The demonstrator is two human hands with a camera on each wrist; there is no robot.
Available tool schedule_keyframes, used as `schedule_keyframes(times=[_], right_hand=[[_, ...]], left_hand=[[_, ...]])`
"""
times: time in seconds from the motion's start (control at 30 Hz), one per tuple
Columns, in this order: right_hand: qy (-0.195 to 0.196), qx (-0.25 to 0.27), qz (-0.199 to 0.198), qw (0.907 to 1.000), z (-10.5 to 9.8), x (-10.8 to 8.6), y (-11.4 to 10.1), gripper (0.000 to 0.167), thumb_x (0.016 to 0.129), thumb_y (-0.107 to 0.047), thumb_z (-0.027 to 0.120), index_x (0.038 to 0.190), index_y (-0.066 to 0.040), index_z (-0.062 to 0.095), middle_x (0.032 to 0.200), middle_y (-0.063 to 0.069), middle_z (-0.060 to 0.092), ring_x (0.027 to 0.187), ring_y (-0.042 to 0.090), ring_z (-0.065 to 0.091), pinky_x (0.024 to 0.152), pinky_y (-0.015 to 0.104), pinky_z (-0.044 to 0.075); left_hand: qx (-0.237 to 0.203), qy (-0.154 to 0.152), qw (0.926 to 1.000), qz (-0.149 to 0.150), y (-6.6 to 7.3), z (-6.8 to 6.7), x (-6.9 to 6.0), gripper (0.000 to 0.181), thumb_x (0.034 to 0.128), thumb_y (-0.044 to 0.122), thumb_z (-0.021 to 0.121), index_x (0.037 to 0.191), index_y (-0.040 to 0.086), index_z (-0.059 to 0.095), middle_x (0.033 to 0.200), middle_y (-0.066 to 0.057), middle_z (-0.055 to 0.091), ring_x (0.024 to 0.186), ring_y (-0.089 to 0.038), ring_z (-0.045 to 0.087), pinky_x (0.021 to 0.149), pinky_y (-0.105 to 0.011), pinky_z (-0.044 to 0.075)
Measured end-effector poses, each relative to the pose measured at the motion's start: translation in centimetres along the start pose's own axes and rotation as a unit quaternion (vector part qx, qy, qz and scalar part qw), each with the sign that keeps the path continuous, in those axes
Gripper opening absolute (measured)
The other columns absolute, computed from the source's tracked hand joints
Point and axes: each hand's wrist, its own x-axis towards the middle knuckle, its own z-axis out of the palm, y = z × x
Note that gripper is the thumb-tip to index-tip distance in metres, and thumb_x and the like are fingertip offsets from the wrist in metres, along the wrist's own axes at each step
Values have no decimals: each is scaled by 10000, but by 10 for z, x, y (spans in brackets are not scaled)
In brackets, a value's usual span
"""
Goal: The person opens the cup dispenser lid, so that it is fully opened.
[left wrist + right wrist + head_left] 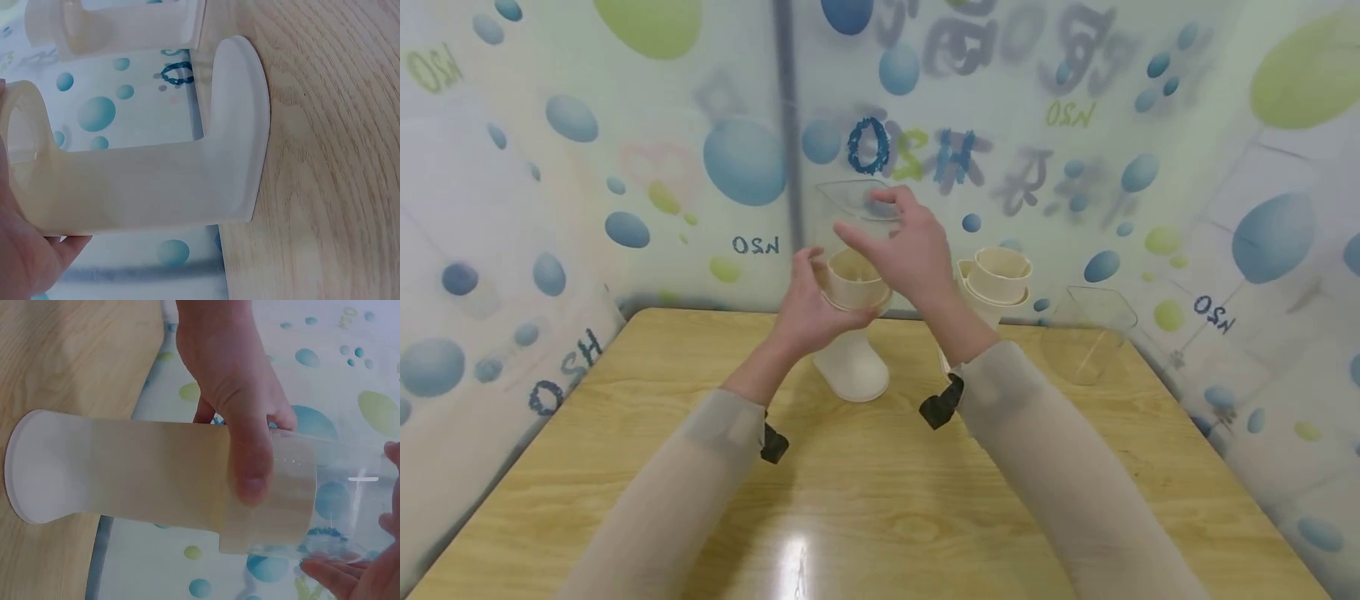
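Observation:
A cream plastic stand (853, 371) with a rounded base and a cup-shaped collar stands upright at the table's far edge. Around the collar, my left hand (820, 308) grips it, the thumb pressed along its near side in the right wrist view. A clear plastic container (334, 497) with a slanted rim sits over the stand's collar, rising above it. My right hand (913, 246) holds this container, thumb on one side and fingers on the other. The left wrist view shows the stand's column (137, 187) and base beside the left palm.
A second cream stand (1000, 287) is just right of the first, partly hidden by my right forearm. Farther right stands another clear container (1086, 337). Behind the wooden table (880, 500) are walls printed with blue and green drops.

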Motion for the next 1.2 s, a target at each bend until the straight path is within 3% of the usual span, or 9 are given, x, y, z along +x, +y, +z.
schedule_keyframes(times=[0.07, 0.23, 0.47, 0.57, 0.7, 0.87, 1.07, 1.2], right_hand=[[-70, 126, 86, 9999, -3, -1, 1, 712, 915, -608, 821, 1515, -290, 607, 1571, -10, 627, 1246, 281, 707, 994, 475, 594], [-220, 29, -132, 9997, -7, -2, 2, 751, 916, -628, 818, 1536, -266, 597, 1574, 50, 607, 1273, 305, 688, 996, 496, 602], [-11, 813, 554, 9951, -12, -1, 6, 701, 896, -636, 842, 1486, -338, 607, 1609, -82, 587, 1334, 238, 677, 1042, 448, 588], [-3, 724, 162, 9972, -14, -5, 2, 733, 894, -606, 855, 1520, -318, 604, 1624, -67, 574, 1329, 292, 690, 1073, 444, 583], [321, 764, -281, 9962, -20, -10, -2, 713, 896, -548, 876, 1513, -285, 635, 1604, -37, 597, 1291, 319, 702, 1033, 438, 594], [654, 1049, -454, 9913, -42, -18, 0, 657, 908, -490, 885, 1491, -291, 657, 1607, -51, 583, 1254, 261, 729, 952, 409, 634], [793, 1073, -549, 9895, -76, -32, 9, 639, 914, -447, 885, 1495, -312, 656, 1600, -126, 578, 1301, 230, 713, 1009, 420, 618], [820, 1064, -474, 9898, -94, -44, 16, 624, 915, -421, 889, 1490, -341, 663, 1598, -152, 565, 1299, 184, 712, 994, 338, 599]], left_hand=[[-12, -22, 10000, 12, 0, 0, 1, 1322, 716, 544, 999, 1674, 153, 175, 1589, -215, 428, 1315, -372, 562, 1082, -568, 536], [22, -72, 10000, 4, -1, 0, 1, 1316, 724, 537, 997, 1680, 168, 171, 1607, -219, 424, 1315, -378, 571, 1077, -565, 543], [-203, -84, 9997, 40, -2, -1, 2, 1323, 722, 465, 1021, 1693, 178, 168, 1622, -227, 441, 1341, -385, 576, 1120, -577, 516], [-187, -88, 9998, 47, -1, -3, 3, 1322, 725, 473, 1020, 1696, 188, 169, 1615, -243, 440, 1356, -395, 566, 1123, -581, 514], [-143, -180, 9997, 69, -1, -6, 3, 1347, 737, 480, 1016, 1718, 171, 146, 1633, -254, 418, 1425, -406, 524, 1167, -587, 488], [-182, -471, 9987, 103, -5, -11, 7, 1371, 760, 428, 1009, 1744, 176, 87, 1643, -256, 418, 1483, -406, 486, 1213, -618, 439], [-212, -823, 9963, 143, -7, -20, 13, 1343, 779, 393, 1000, 1744, 200, 86, 1614, -238, 451, 1424, -401, 533, 1214, -625, 435], [-167, -1162, 9929, 195, -9, -27, 17, 1332, 813, 369, 973, 1753, 213, 41, 1627, -225, 434, 1435, -407, 527, 1215, -632, 437]])
